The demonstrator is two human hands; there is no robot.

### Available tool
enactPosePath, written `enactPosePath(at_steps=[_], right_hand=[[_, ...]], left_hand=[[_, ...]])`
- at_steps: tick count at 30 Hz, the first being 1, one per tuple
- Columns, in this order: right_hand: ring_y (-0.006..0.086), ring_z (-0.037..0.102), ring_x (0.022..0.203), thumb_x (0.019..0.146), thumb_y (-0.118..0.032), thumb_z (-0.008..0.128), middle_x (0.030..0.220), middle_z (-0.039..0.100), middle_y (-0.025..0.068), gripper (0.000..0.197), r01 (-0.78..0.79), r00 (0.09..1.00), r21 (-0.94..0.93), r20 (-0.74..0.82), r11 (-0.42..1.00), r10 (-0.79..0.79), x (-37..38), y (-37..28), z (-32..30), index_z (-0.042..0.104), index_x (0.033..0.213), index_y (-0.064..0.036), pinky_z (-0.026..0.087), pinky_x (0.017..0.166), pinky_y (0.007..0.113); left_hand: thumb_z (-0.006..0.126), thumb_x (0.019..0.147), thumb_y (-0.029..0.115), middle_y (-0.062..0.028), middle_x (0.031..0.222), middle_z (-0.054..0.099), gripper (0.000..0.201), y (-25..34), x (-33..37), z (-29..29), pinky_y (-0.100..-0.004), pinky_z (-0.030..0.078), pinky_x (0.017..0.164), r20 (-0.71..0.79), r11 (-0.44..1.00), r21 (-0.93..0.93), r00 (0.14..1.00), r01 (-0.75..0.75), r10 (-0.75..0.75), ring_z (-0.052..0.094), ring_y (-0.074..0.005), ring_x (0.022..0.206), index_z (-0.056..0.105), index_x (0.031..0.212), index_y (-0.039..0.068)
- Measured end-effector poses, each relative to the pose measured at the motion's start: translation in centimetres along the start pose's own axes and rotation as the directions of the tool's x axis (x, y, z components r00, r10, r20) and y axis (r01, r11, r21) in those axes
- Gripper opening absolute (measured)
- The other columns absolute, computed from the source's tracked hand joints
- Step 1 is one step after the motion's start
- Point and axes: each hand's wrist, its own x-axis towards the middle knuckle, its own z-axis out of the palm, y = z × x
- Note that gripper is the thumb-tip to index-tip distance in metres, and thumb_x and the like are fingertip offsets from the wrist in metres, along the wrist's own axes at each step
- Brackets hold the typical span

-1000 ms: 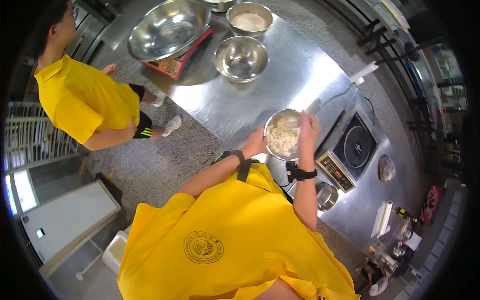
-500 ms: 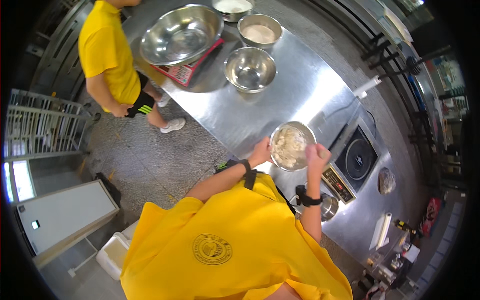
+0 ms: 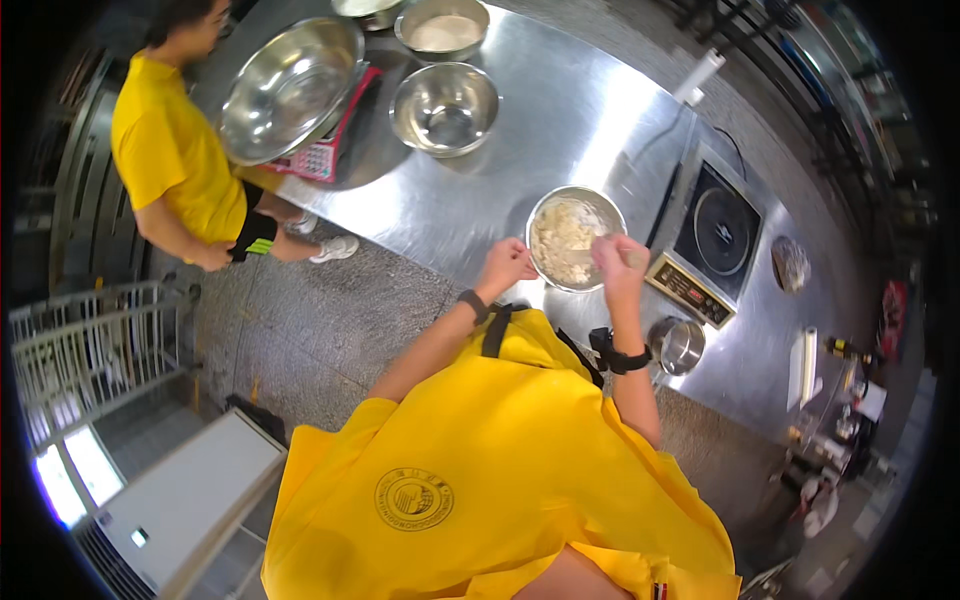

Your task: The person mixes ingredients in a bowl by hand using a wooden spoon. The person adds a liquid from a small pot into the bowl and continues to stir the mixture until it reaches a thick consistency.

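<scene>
A steel mixing bowl [image 3: 533,275] stands at the near edge of the steel worktable, with a pale, lumpy flour mixture [image 3: 560,232] inside. My left hand [image 3: 508,264] pinches the bowl's left rim between thumb and fingers. Over the bowl's right side, my right hand [image 3: 619,264] is closed around a spatula [image 3: 636,259] with a pale handle. Its blade reaches down into the mixture and is partly hidden by the hand.
An induction cooker [image 3: 712,232] lies right of the bowl, with a small steel pot [image 3: 677,346] nearer me. Farther left are an empty steel bowl [image 3: 445,110], a bowl of flour [image 3: 443,33] and a large basin [image 3: 290,90] on a red scale [image 3: 318,160]. A person [image 3: 180,150] stands beyond the table's left edge.
My view has shifted, so the table items sit differently in the picture. My right hand with the spatula has moved slightly inward over the bowl. My left hand stays at the rim.
</scene>
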Motion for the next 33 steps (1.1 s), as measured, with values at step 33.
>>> enactPosePath(at_steps=[33], right_hand=[[0.0158, 0.042, 0.056, 0.085, 0.002, 0.063, 0.061, 0.045, 0.0074, 0.03, 0.421, 0.907, -0.105, 0.043, 0.901, -0.419, -3.1, 2.6, 6.8, 0.042, 0.065, -0.0006, 0.036, 0.054, 0.029]], left_hand=[[0.064, 0.092, 0.014, -0.012, 0.075, 0.065, 0.014, 0.5, -2.6, 0.7, -0.0304, 0.048, 0.056, 0.054, 0.72, 0.584, 0.903, -0.376, 0.427, 0.065, -0.0188, 0.07, 0.055, 0.087, 0.003]])
